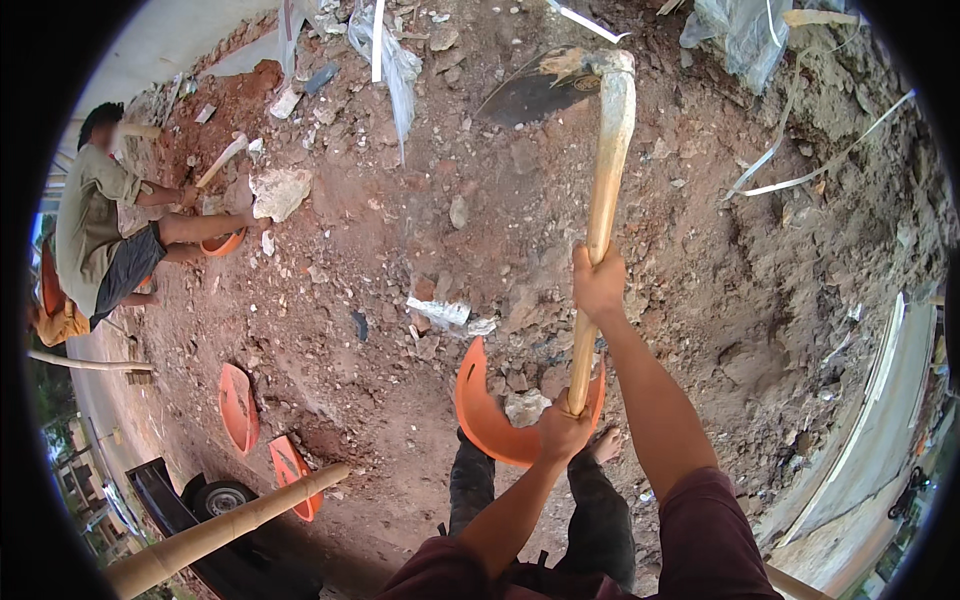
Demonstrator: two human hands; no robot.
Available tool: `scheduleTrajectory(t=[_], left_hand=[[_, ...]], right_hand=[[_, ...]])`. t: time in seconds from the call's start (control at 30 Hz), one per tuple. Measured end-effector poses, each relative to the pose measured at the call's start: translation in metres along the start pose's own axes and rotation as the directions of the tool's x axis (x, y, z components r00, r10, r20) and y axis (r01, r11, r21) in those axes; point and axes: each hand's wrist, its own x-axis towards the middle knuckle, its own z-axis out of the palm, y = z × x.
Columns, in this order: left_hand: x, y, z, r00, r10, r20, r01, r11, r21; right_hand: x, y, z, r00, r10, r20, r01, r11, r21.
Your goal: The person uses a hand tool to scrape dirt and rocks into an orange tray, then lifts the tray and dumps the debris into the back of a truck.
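Both my hands grip the wooden handle of a hoe (pixel 606 170), which stretches away from me over the dirt. My left hand (pixel 566 430) is closed round the handle's near end. Farther up, my right hand (pixel 600 283) wraps the shaft near its middle. The dark, wide blade (pixel 540 88) is at the far end, against the reddish soil; whether it touches the ground I cannot tell. Beneath my left hand, an orange curved pan (pixel 478 415) lies by my feet with soil and a pale stone (pixel 526 407) at its opening.
At the left another person (pixel 105 220) bends over, holding a wooden-handled tool (pixel 222 160). Two orange pans (pixel 238 408) (pixel 290 475) lie left of me. A bamboo pole (pixel 230 520) crosses the lower left, before a dark vehicle (pixel 160 500). Plastic sheeting (pixel 745 40) and straps (pixel 775 183) lie upper right.
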Motion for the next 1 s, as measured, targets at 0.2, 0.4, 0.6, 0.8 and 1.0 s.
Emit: scheduleTrajectory(t=[0.2,0.4,0.6,0.8,1.0], left_hand=[[-0.065,-0.078,-0.015,0.979,-0.019,0.202,-0.007,0.992,0.125],[-0.074,-0.042,-0.003,0.954,0.301,0.006,-0.301,0.953,-0.013],[0.140,0.128,-0.028,0.908,0.419,-0.026,-0.418,0.907,0.050],[0.055,0.042,0.014,0.994,0.076,0.076,-0.077,0.997,0.011],[0.000,-0.033,-0.034,0.995,-0.037,0.093,0.022,0.987,0.156]], right_hand=[[-0.088,0.025,-0.031,0.971,0.225,0.075,-0.237,0.914,0.330],[-0.109,-0.013,-0.078,0.998,0.060,-0.032,-0.041,0.906,0.421],[0.057,-0.176,-0.062,0.927,-0.313,-0.208,0.365,0.881,0.301],[0.064,-0.023,-0.011,0.997,0.026,-0.066,-0.030,0.997,-0.065],[-0.036,-0.007,0.016,0.988,0.155,-0.008,-0.153,0.978,0.140]])
